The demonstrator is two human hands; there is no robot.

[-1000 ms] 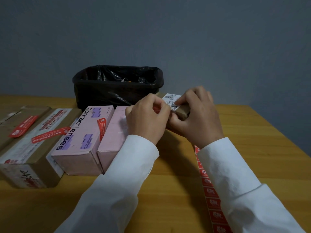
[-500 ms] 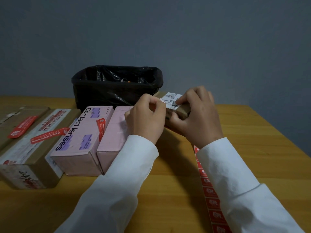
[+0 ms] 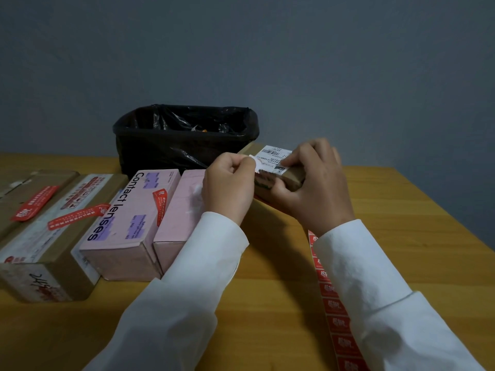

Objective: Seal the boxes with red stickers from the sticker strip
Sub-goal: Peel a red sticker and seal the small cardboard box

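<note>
My right hand (image 3: 318, 191) grips a small brown box (image 3: 293, 174) with a white barcode label (image 3: 274, 153), held tilted above the table just in front of the bin. At the box's left edge, my left hand (image 3: 229, 186) pinches a small white paper tab (image 3: 254, 161) between thumb and forefinger. A reddish patch (image 3: 263, 181) shows on the box side between the hands; I cannot tell whether it is a sticker. The red sticker strip (image 3: 333, 306) lies on the table under my right sleeve and runs toward the near edge.
A pink "Contact lenses" box (image 3: 126, 218) with a red sticker and a plain pink box (image 3: 178, 212) lie left of my hands. Two brown boxes (image 3: 61, 228) (image 3: 24, 194) with red stickers lie farther left. A black-lined bin (image 3: 184, 137) stands behind. The wooden table (image 3: 401, 236) ends at the right.
My left hand has shifted slightly left and up, and a white tab now shows in its pinch. The red bit seen between its fingers earlier is gone from view. The right hand has kept its grip.
</note>
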